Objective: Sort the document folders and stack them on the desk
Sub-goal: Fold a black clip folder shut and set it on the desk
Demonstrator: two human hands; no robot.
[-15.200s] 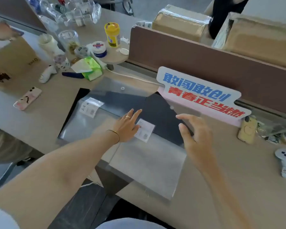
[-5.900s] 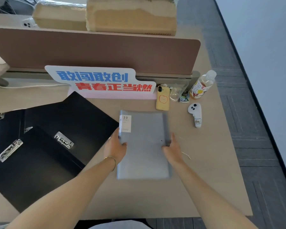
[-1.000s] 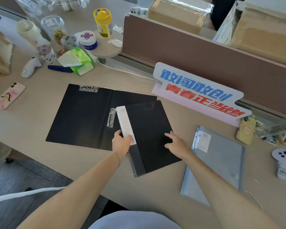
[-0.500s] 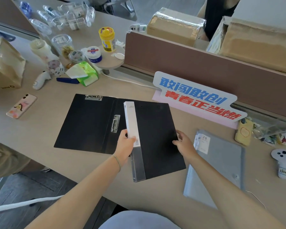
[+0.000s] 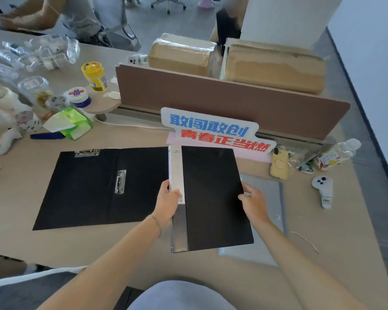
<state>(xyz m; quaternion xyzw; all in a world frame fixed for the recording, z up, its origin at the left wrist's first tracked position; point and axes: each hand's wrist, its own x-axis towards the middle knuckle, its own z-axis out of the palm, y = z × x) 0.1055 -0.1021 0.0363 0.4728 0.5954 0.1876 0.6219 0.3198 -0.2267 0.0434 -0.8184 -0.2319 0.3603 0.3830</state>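
A closed black folder [image 5: 213, 198] with a white and clear spine is held off the desk between both hands. My left hand [image 5: 167, 202] grips its spine on the left. My right hand [image 5: 253, 203] grips its right edge. The folder hangs partly over a grey translucent folder [image 5: 271, 202] that lies flat on the desk at the right. To the left, an open black clip folder [image 5: 87, 189] lies flat with its metal clips showing.
A blue and red sign [image 5: 213, 130] stands behind the folders before a brown divider [image 5: 233, 97]. At the right are a yellow phone [image 5: 279, 167], a bottle [image 5: 336, 154] and a white controller [image 5: 323, 191]. Cups, jars and a green tissue pack [image 5: 73, 124] crowd the far left.
Both hands have carried the closed black folder to the right, so it now overlaps the grey folder. The open black folder has stayed flat on the desk.
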